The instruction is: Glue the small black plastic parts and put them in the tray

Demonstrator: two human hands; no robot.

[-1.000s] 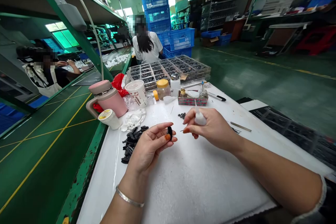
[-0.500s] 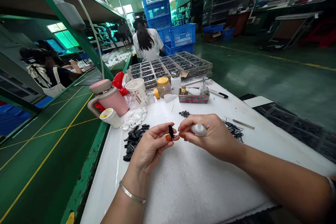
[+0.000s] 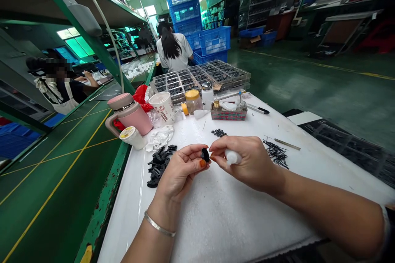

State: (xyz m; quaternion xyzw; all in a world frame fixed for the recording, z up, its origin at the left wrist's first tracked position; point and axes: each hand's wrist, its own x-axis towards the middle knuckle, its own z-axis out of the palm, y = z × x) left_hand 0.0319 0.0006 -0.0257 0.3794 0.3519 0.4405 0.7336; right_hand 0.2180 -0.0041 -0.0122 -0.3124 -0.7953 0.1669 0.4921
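Note:
My left hand (image 3: 178,174) is closed, pinching a small curved black plastic part (image 3: 205,155) between thumb and fingers. Close against its right side, my right hand (image 3: 257,166) has thumb and index fingertips drawn together; whether they grip something tiny there I cannot tell. A small white squeeze bottle (image 3: 233,157) is tucked in the curled fingers of that same hand. Left of my hands lies a heap of similar black parts (image 3: 160,164). Behind them is a little cluster of small black rings (image 3: 219,132), and thin black pins (image 3: 276,154) lie scattered to the right.
A pink mug (image 3: 132,115), a paper cup (image 3: 162,107), a yellow-lidded jar (image 3: 193,102) and a small box (image 3: 228,114) with bottles line the table's back. Beyond stand compartment trays (image 3: 247,77). A metal rod (image 3: 286,144) and a cutter (image 3: 258,109) lie right. Two people sit further off.
The black part has turned in my left fingers, showing a broader, rounded face. My right fingertips have come closer to it, and the thin piece seen between the hands is no longer visible. The bottle has tilted.

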